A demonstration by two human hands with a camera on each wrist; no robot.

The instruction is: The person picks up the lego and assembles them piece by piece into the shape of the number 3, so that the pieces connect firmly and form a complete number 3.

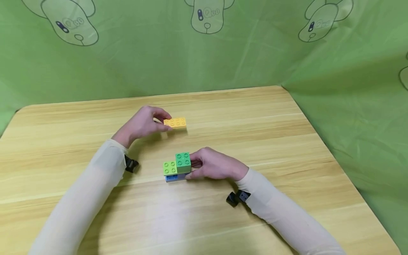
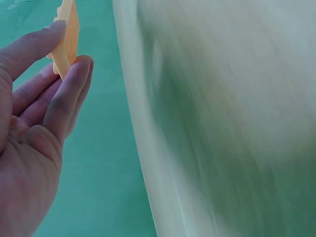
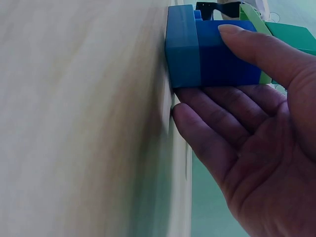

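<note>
My left hand (image 1: 145,123) pinches one end of a yellow toy building brick (image 1: 179,122) between thumb and fingers. In the left wrist view the brick (image 2: 70,37) is held clear of the tabletop. Nearer to me, my right hand (image 1: 218,164) grips a stack of bricks from its right side. A green brick (image 1: 183,162) tops the stack, sitting on the right part of a light green brick (image 1: 170,168). Below are a dark blue brick (image 3: 227,57) and a lighter blue brick (image 3: 182,47) at the bottom, on or just above the table. The right thumb lies on the dark blue brick.
The wood-grain table (image 1: 271,134) has its far edge against a green curtain (image 1: 143,67) with printed cartoon heads. The curtain also runs along the right side. A small black camera (image 1: 131,164) is strapped to the left wrist, another (image 1: 234,199) to the right.
</note>
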